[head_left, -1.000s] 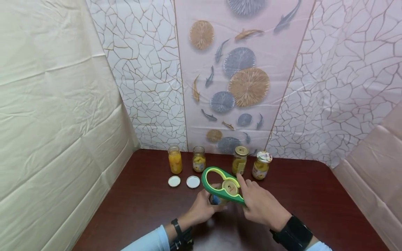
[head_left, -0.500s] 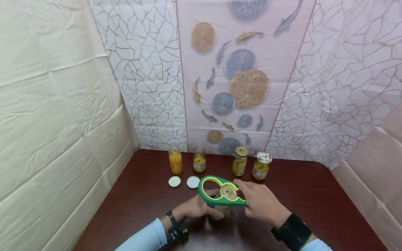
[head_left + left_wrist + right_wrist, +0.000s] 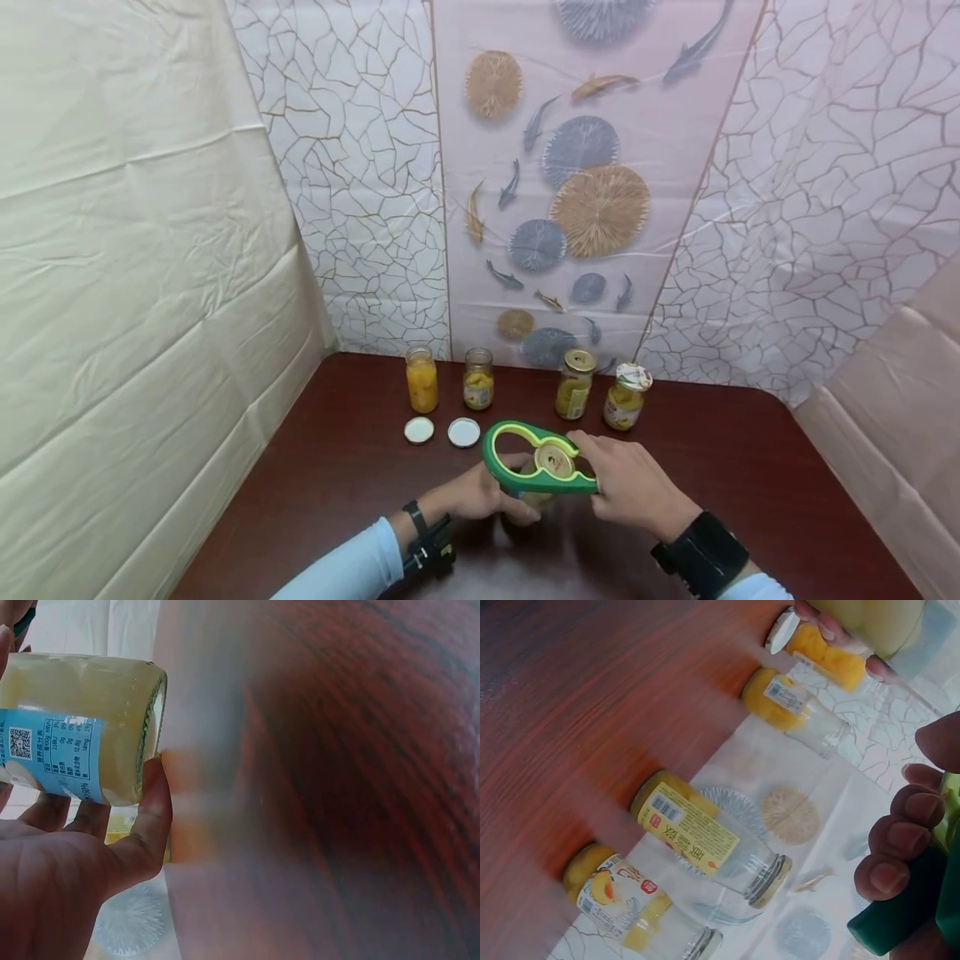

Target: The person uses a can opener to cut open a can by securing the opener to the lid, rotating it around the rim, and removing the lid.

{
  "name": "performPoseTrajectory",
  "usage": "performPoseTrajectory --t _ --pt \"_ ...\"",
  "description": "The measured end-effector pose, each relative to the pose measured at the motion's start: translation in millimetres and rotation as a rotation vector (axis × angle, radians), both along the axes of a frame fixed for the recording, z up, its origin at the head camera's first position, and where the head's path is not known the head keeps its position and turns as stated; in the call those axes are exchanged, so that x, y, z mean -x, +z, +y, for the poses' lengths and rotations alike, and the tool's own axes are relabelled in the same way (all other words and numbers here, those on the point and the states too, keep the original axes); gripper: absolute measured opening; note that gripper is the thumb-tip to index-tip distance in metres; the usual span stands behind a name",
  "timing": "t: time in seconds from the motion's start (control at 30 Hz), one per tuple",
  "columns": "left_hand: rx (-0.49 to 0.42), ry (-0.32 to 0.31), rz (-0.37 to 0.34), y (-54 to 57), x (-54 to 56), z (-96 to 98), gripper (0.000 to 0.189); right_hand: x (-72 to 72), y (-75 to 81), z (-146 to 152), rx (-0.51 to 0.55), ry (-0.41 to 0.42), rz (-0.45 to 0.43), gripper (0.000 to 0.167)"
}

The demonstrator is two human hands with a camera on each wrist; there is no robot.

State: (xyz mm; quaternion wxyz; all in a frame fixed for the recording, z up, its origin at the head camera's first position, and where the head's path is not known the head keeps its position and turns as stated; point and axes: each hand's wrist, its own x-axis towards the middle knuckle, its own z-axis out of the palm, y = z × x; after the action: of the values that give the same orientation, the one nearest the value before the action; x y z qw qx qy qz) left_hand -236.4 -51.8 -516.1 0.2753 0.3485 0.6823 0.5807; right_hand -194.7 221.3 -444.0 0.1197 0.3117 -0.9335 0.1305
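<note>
Jar (image 3: pixel 82 735) is held above table (image 3: pixel 360 475), short of far edge, wrapped by left grip (image 3: pixel 480 493); opener (image 3: pixel 551 485), clamped in right grip (image 3: pixel 633 483), should be seated flat round lid (image 3: pixel 553 460) before twisting.

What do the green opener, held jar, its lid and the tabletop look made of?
Green opener: probably moulded plastic, smooth, even colour; its lime lining could be rubber or softer plastic.
Held jar: likely clear glass, glossy, with contents showing through.
Its lid: probably metal, judging by the gold colour.
Tabletop: wood or wood-look laminate; red-brown streaked grain with glossy reflections, can't tell which.
</note>
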Motion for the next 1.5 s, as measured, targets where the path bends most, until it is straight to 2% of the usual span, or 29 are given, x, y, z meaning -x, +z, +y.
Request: performPoseTrajectory --t 0.13,0.37,0.53,0.63,0.77,0.9,1.1,1.27,1.37,1.5 --pt "-0.004 0.015 -0.011 -2.8 -1.0 1.5 0.05 0.9 -2.0 1.6 0.01 -0.004 0.001 0.063" --pt "0.077 0.106 0.008 -6.7 -2.0 -2.2 0.05 4.3 -3.1 11.9 0.037 -0.039 0.047 0.073" --pt "0.13 0.146 0.084 -6.2 -4.9 -13.9 0.061 8.1 -5.8 25.2 0.085 -0.073 0.062 0.074" --pt "0.135 0.171 0.098 -6.5 -9.2 -24.2 0.067 8.2 -10.1 32.6 0.077 -0.106 0.045 0.073" --pt "0.124 0.237 0.094 -3.9 -14.7 -36.1 0.066 8.2 -16.1 39.3 0.064 -0.123 0.027 0.072" --pt "0.113 0.272 0.12 -2.0 -13.8 -39.9 0.063 8.7 -19.7 43.7 0.055 -0.13 0.042 0.072" --pt "0.119 0.281 0.139 -4.7 -8.4 -33.2 0.062 7.6 -20.7 45.9 0.069 -0.126 0.06 0.071" --pt "0.116 0.311 0.139 -7.7 -1.0 -18.8 0.06 4.3 -17.8 47.3 0.082 -0.112 0.088 0.073" --pt "0.134 0.367 0.174 -10.5 5.5 -8.6 0.057 2.7 -16.4 48.8 0.089 -0.106 0.106 0.074" --pt "0.176 0.49 0.246 -15.2 14.3 4.6 0.055 -0.8 -17.0 51.6 0.076 -0.106 0.108 0.074"
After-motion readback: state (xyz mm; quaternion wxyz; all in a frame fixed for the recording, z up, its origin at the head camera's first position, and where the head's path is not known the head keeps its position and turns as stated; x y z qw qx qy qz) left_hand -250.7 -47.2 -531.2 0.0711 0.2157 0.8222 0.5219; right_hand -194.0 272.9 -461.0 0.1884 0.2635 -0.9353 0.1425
